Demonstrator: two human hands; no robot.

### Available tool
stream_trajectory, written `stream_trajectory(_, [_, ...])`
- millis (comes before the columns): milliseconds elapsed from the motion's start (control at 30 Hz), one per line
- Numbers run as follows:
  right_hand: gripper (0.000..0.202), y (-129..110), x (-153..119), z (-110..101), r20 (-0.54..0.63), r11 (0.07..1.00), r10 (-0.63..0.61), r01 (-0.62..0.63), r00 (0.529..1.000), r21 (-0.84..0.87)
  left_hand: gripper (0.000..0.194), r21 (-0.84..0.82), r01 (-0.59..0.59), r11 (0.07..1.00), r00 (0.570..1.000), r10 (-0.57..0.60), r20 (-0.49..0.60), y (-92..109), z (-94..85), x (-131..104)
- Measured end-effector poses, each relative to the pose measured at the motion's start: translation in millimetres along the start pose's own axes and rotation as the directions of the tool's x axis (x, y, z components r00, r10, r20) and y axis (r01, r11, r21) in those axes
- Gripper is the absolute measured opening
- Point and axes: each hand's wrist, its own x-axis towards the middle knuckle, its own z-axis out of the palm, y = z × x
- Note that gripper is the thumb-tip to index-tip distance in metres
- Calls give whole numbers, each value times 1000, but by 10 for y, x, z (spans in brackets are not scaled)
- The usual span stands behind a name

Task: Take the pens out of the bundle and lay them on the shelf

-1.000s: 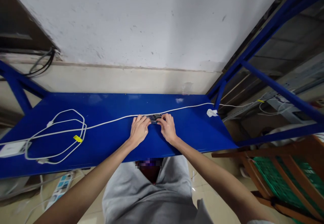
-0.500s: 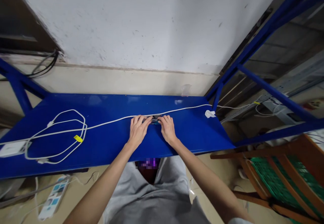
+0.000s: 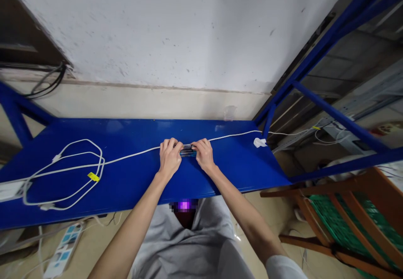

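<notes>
A small bundle of dark, slender pens [image 3: 188,151] with some blue on them lies crosswise between my hands, over the middle of the blue shelf [image 3: 132,182]. My left hand [image 3: 170,156] is closed round the bundle's left end. The right end is in the closed fingers of my right hand [image 3: 204,153]. Both ends of the pens are hidden by my fingers, so only their middles show. Just behind the bundle, a white cable [image 3: 132,154] runs across the shelf and passes out of sight behind my hands.
On the left of the shelf lie a looped white cable with a yellow tag [image 3: 93,176] and a white adapter [image 3: 11,190]. A crumpled white tissue [image 3: 260,142] is near the right end. Blue frame bars [image 3: 340,113] and a wooden chair [image 3: 349,224] stand to the right. Below left is a power strip [image 3: 64,249].
My fingers have curled more tightly round the two ends of the bundle. More of the pens' middles now shows between my hands. The view has shifted slightly.
</notes>
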Motion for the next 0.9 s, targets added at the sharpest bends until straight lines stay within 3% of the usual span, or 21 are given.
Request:
stream_trajectory(133, [25,3,-32,87,-142,999,-53,53,988,-2,23,32,8,999,999,-6,-33,-8,91,-38])
stream_trajectory(233, [22,5,-60,98,-176,995,-103,100,979,-23,22,46,1,999,998,2,-66,-16,109,-67])
stream_trajectory(467, [29,-38,-62,95,-157,993,-111,104,981,-50,24,13,8,1000,997,-7,-80,-45,81,-78])
stream_trajectory(567, [19,-86,-48,69,-87,997,-65,61,994,-54,24,-39,31,999,994,-35,-108,-65,82,-78])
stream_trajectory(700, [28,-102,-35,38,9,996,-79,79,997,-46,26,-107,62,992,989,-76,-130,-82,85,-78])
stream_trajectory(900, [24,-59,-58,47,-96,998,-54,55,994,5,32,-122,30,992,998,-38,-60,-52,75,-62])
